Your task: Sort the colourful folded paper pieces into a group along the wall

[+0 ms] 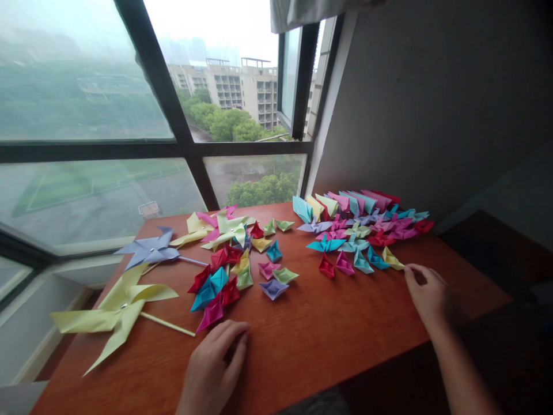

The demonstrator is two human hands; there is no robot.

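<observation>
My right hand (427, 291) is at the right end of a row of folded paper boats, its thumb and index finger pinching the tip of a yellow boat (392, 259). Left of that boat stand a blue boat (377, 259), a light teal boat (363, 263), a magenta boat (344, 263) and a red boat (326, 266). My left hand (218, 360) rests near the table's front edge with curled fingers; whether anything is between them is hidden. Just beyond it lies a magenta boat (210, 314), at the near end of a cluster of colourful boats.
Paper pinwheels, yellow (122, 308) and lavender (153, 249), lie on the left of the brown table (302, 340). Several folded cranes and upright paper pieces (367, 203) fill the back right. A lavender boat (273, 289) sits mid-table. Windows and a wall stand behind.
</observation>
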